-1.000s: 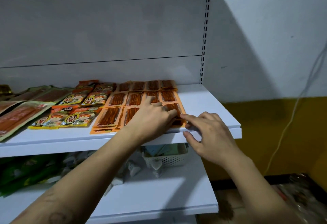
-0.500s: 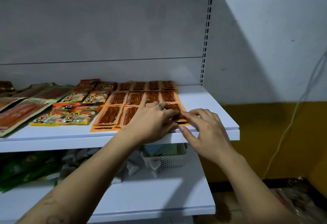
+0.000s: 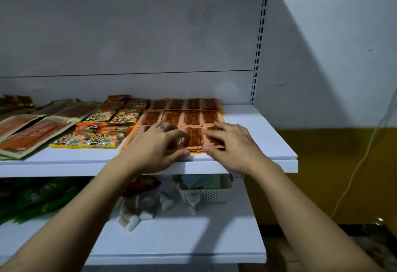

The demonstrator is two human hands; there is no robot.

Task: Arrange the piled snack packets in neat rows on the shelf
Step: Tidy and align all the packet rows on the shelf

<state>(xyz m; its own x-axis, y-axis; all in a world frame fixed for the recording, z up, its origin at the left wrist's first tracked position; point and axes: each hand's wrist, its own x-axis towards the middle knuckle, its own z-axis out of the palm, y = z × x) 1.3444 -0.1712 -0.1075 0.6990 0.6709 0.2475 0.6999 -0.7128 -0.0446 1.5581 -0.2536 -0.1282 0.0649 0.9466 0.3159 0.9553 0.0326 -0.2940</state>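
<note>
Orange snack packets (image 3: 189,117) lie flat on the right half of the upper shelf (image 3: 260,140), set out in a grid. The two back rows read as four evenly spaced stacks each, while the front row sits under both hands. The left hand (image 3: 153,146) lies spread over the front-left stacks, its fingers (image 3: 162,130) nearly straight and pressing down, thumb at the shelf's front lip. The right hand (image 3: 233,143) rests on the front-right stack, fingers bent with the tips on top and the thumb against the packets' near edge; it seems to be nudging rather than gripping (no packet looks lifted). One front-row packet (image 3: 193,136) shows between the hands, roughly in line with the column behind it.

By my reckoning the orange block is nearly done, and squaring its front row is what remains here. The yellow cartoon-faced packets (image 3: 103,139) just beside it overlap loosely, and the larger pale-edged packets (image 3: 30,134) further left lie fanned and skewed, so those probably want straightening. Nothing blocks the hands.

On the lower shelf (image 3: 193,239) sit a perforated basket (image 3: 206,193), small white wrapped pieces (image 3: 146,209) and green packets (image 3: 32,198). A cable (image 3: 354,175) hangs down the wall at the right.
</note>
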